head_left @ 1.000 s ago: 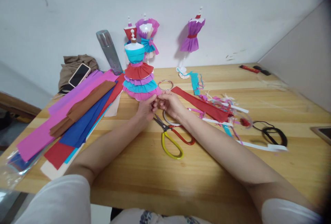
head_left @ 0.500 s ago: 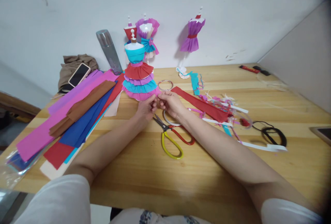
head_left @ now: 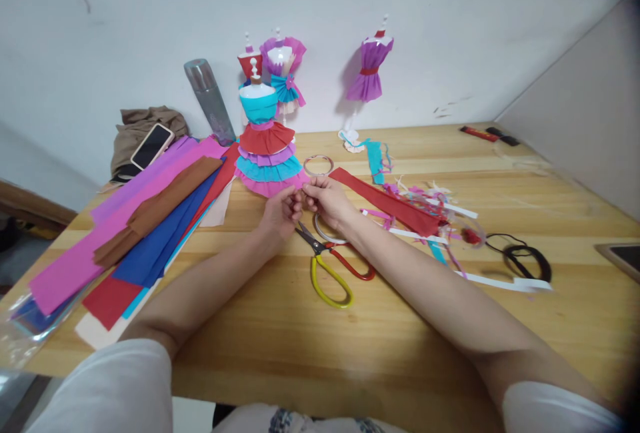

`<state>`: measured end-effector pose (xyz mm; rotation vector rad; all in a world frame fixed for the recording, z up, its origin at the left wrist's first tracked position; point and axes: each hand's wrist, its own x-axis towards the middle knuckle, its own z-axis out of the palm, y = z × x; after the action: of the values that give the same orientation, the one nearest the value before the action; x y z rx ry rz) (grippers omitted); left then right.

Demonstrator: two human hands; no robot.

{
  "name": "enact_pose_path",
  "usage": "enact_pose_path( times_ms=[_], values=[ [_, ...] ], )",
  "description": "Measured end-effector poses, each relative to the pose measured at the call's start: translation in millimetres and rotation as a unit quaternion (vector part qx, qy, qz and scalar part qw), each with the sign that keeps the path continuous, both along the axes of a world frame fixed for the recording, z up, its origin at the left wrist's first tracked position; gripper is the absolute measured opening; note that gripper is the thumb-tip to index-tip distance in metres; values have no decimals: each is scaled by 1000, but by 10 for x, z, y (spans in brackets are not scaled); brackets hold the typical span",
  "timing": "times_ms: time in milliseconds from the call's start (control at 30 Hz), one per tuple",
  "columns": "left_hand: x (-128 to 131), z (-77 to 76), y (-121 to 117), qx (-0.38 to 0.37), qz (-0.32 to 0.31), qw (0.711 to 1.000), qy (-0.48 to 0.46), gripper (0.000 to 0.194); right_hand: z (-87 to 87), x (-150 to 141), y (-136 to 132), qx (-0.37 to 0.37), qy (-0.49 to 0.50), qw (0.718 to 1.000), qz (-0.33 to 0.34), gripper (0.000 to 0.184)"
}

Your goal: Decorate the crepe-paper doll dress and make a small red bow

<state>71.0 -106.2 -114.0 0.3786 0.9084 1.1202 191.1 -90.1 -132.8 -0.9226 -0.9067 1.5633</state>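
Pink ruffles (head_left: 265, 188) hem the tiered dress (head_left: 267, 139) standing on a wooden table (head_left: 250, 339) beyond scissors (head_left: 319, 247); the right hand (head_left: 327, 199) pinches the edge, the left hand (head_left: 281, 211) curls alongside, its hold unclear.

We can read no words, brands or numbers here. The bottle (head_left: 210, 103) carries a faint mark, and the red stick (head_left: 479, 133) some print too small for us.
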Motion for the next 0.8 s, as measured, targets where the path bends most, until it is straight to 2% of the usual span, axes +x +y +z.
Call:
enact_pose_path(
  times_ms=[267,500,700,800],
  values=[
    [-8,76,-4,-13,-1,1000,-21,26,-33,-27,14,5,-10,1000,-7,35],
    [-3,97,-27,-11,-2,999,-39,23,-50,-47,8,12,-11,1000,-9,25],
    [-2,158,-41,-14,19,998,-54,33,-89,-55,22,13,-8,1000,-21,26],
    [-2,181,-47,-11,20,998,-59,31,-90,-55,29,7,-8,1000,-23,29]
  ],
)
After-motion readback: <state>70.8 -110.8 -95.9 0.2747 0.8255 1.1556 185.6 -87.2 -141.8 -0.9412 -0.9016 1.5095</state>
